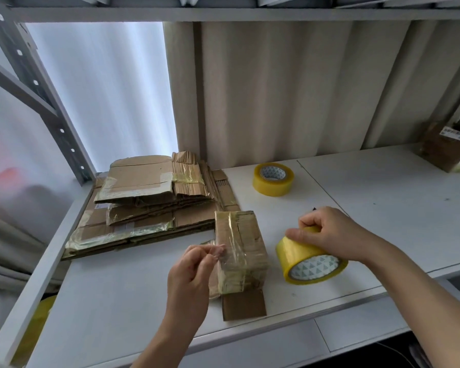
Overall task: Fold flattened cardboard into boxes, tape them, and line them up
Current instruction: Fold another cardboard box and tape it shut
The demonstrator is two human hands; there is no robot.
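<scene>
Your left hand (190, 272) is raised just left of the folded box (241, 251), fingers (210, 254) curled together and pinching a strip of clear tape (230, 257) that runs across the top of the box. The tape end itself is hard to make out against the glare, so probably pinched between thumb and forefinger. Your right hand (329, 235) is right of the box, fingers wrapped over the top of the yellow tape roll (310, 258), which sits tilted on its edge on the white tabletop (383, 197) with the patterned core facing you.

The box lies on the tabletop between your two hands, long side running away from you, wrapped in yellowish tape at the near and far ends. A brown flap (243, 304) sticks out flat from under the near end of the box.

Behind and left of the box, touching its far corner, is a stack of flattened cardboard (149, 203), several layers, with old tape patches. Behind and right of the box, well apart, a second tape roll (273, 179) lies flat. Far right of the box, at the back edge, a brown labelled carton (444, 147) stands. A metal shelf post (37, 91) rises behind the stack, left of the box.
</scene>
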